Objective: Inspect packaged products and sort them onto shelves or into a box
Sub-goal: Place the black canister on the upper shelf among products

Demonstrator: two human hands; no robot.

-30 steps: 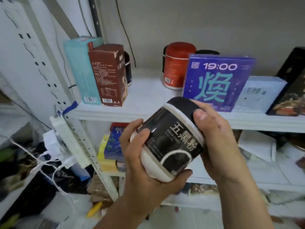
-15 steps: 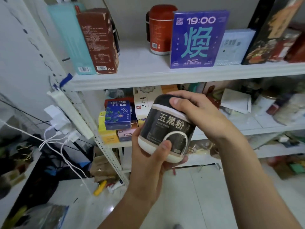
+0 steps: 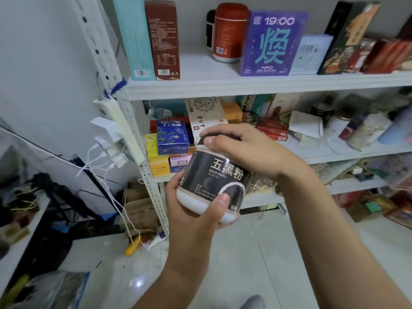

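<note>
the left hand [image 3: 191,219] sits below and left of the purple box [image 3: 274,43], its grip wrapped round the white base of the jar [image 3: 218,177], thumb pressed on the front label. the jar is in the air straight below the purple box, in front of the middle shelf [image 3: 356,153], tilted a little with its label facing the camera. the right hand [image 3: 245,150], also below the purple box, has its grip curled over the black lid [image 3: 208,137] from above.

this looks like the inspection step. to do it well, i'd let the lower hand carry the weight and use the upper one only to steady, rolling the jar slowly so every side of the label and the lid seam gets seen before picking a spot. the bare stretch of top shelf [image 3: 200,70] just left of the purple box looks the readiest place.

most of the lid is hidden under fingers, so whether it is sealed cannot be told. the jar's back and underside are out of sight, its small print is too blurred to read, and the boxes far right of the purple box are cut off.
</note>
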